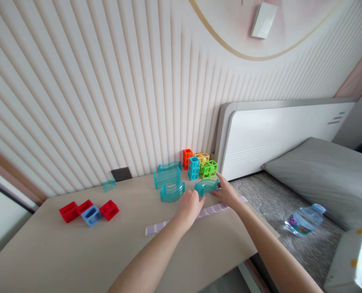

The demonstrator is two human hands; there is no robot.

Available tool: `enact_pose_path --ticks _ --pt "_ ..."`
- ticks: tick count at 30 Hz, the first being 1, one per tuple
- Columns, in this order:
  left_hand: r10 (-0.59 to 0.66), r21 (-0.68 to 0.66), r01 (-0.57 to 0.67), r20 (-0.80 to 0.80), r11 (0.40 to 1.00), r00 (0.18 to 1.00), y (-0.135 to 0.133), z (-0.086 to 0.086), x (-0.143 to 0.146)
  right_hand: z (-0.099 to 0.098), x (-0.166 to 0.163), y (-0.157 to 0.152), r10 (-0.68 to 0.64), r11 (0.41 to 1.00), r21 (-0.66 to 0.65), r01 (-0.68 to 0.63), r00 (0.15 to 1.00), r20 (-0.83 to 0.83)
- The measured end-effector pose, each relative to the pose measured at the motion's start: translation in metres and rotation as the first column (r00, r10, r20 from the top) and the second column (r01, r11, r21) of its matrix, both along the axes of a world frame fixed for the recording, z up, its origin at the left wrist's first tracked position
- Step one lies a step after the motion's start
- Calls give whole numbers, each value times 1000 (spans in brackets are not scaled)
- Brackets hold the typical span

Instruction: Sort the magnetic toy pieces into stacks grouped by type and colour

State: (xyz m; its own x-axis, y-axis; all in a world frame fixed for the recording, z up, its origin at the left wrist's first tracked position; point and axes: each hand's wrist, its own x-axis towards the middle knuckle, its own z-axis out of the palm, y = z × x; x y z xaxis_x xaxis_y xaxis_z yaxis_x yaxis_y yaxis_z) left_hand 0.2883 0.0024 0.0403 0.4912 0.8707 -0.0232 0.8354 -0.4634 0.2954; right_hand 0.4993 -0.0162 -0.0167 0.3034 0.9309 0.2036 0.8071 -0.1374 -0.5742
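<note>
A translucent teal curved piece (208, 186) sits on the tabletop between my hands. My left hand (190, 205) is closed at its near left end, with the fingers curled and partly hidden. My right hand (227, 193) grips the opposite end, one finger reaching past it and the thumb below. Just left stands another teal curved piece (172, 194), with a wider ribbed teal piece (167, 178) behind it. Beyond my hands are lattice blocks in blue (194, 168), green (208, 169), orange (187, 159) and yellow (203, 156).
A purple-and-white strip (156, 228) lies across the table (123, 252) under my forearms. Farther left are red blocks (109, 210), a blue block (91, 215) and a small teal piece (109, 186). The bed, with a water bottle (306, 219) and grey pillow (327, 179), adjoins on the right.
</note>
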Motion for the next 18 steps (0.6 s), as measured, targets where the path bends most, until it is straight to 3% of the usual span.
enact_pose_path --ticks 7,13,18 --pt "-29 67 30 -15 997 999 -24 12 -73 -10 1 17 -3 1000 19 3 1000 14" --pt "75 202 -77 16 976 997 3 17 -146 -11 -8 32 -4 1000 -20 5 999 47" --pt "150 196 -169 108 966 983 25 0 -189 -8 -13 34 -5 998 -67 7 1000 26"
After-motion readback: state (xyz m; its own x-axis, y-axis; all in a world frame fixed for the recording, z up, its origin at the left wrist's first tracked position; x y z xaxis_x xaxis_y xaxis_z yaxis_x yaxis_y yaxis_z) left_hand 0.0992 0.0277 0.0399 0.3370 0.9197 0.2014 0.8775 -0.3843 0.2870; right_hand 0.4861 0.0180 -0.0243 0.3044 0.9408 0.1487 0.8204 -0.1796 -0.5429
